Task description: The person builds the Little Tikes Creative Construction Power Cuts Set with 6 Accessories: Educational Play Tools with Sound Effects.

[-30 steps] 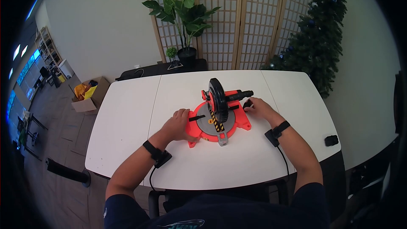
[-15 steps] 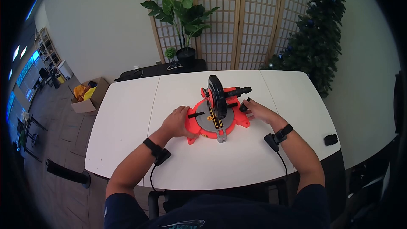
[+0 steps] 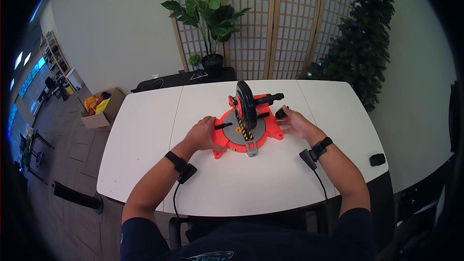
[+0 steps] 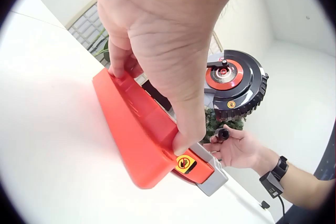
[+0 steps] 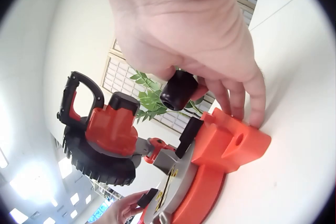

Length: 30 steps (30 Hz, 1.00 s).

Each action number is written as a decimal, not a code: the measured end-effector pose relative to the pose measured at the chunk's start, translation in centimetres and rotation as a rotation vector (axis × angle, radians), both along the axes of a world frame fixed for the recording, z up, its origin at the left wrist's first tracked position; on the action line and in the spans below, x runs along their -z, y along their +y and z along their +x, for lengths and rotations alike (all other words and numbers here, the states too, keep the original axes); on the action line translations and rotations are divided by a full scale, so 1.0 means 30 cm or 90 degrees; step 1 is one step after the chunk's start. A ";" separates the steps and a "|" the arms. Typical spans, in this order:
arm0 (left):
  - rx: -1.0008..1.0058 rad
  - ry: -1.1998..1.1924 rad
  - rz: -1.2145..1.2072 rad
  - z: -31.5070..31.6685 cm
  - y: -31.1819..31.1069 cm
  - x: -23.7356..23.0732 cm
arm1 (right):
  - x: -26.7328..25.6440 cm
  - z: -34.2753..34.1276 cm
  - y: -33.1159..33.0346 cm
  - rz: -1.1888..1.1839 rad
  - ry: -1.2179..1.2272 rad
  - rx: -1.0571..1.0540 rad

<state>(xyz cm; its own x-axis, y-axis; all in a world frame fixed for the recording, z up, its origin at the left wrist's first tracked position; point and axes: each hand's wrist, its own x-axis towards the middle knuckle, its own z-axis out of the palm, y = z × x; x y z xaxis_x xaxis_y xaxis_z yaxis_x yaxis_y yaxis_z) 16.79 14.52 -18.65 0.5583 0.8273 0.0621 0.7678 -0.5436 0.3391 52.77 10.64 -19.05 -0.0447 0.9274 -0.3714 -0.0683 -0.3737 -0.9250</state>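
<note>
A toy miter saw [image 3: 232, 134] stands on the white table [image 3: 232, 188], with a red base, a grey round turntable and a black blade guard [image 5: 97, 155] raised at the back. My left hand [image 3: 199, 134] grips the left wing of the red base [image 4: 131, 134], thumb at the front end and fingers at the back. Between the thumb and fingers of my right hand [image 3: 298, 124] is a small black cylindrical part [image 5: 178, 91], hollow at its end. The lower fingers of that hand reach down to the base's right wing [image 5: 244, 142].
A small black object [image 3: 377, 159] lies near the table's right edge. Beyond the table stand a potted plant [image 3: 212, 63], a folding screen [image 3: 275, 29] and a decorated tree [image 3: 362, 48]. On the floor at left is an open cardboard box [image 3: 113, 106].
The saw has slid a little away from the body along the table, with both hands keeping beside it. The black part has turned and risen slightly in my right fingers.
</note>
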 end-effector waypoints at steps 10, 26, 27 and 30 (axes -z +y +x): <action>-0.004 0.014 0.003 0.004 0.045 -0.001 | -0.017 -0.018 0.028 0.019 -0.037 -0.051; -0.027 0.040 -0.010 0.008 0.044 -0.005 | -0.094 -0.153 -0.125 -0.012 -0.195 -0.241; -0.027 0.041 -0.018 0.008 0.045 -0.006 | -0.078 -0.148 -0.132 -0.042 -0.187 -0.275; -0.035 0.075 -0.040 0.016 0.041 -0.017 | -0.066 -0.162 -0.164 -0.107 -0.211 -0.317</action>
